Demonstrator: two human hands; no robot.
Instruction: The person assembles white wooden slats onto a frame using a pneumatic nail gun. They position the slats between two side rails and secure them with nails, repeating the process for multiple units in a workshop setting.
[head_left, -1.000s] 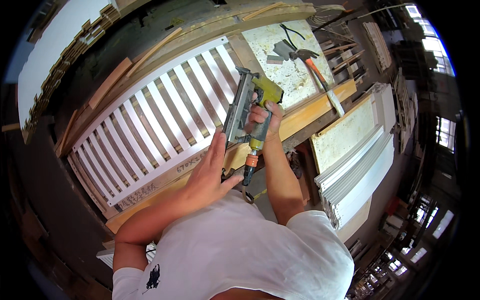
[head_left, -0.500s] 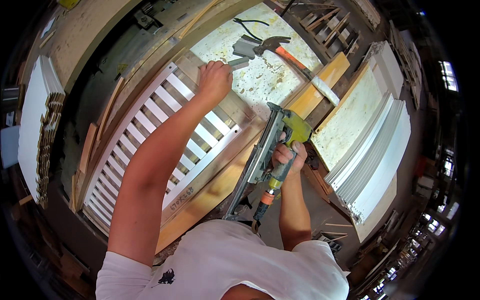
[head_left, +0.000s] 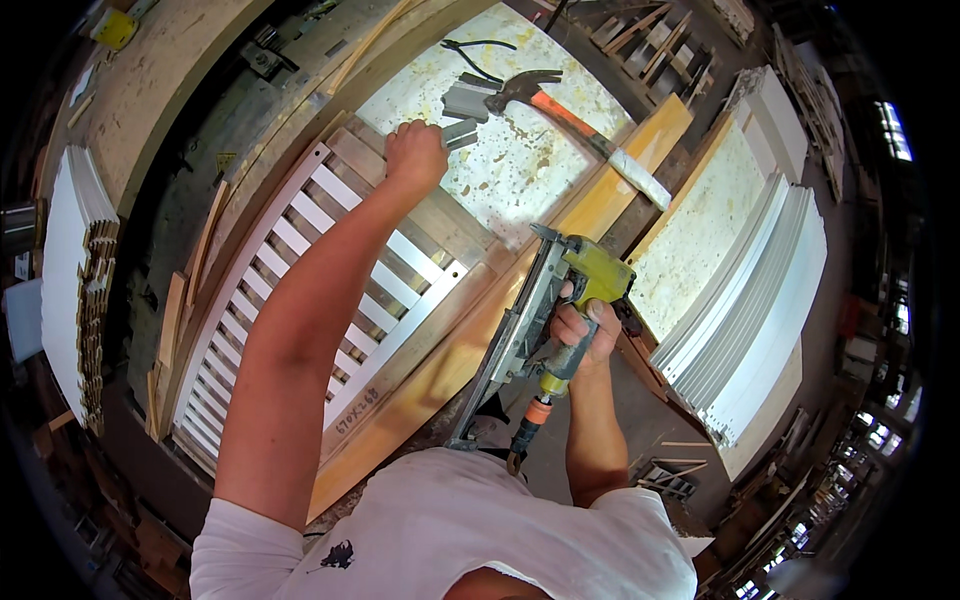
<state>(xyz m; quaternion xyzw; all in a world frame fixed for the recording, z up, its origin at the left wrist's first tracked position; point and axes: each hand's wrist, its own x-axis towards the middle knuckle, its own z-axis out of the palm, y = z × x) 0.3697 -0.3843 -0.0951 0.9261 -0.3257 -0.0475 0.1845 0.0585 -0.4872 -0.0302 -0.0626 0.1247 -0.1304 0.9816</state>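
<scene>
My right hand grips the handle of a yellow-green pneumatic nail gun, held low over the wooden bench rail, its long magazine slanting down toward my body. My left hand is stretched far forward and closed on a grey strip of nails at the edge of the speckled bench top. My forearm crosses above a white slatted panel lying flat on the bench.
More grey nail strips, a hammer with an orange handle and black pliers lie on the bench top. Stacked white panels stand at the right, another white stack at the left.
My left hand left the slatted panel, reached forward to the bench top and closed on a nail strip. My right hand drew the nail gun back and down toward my body.
</scene>
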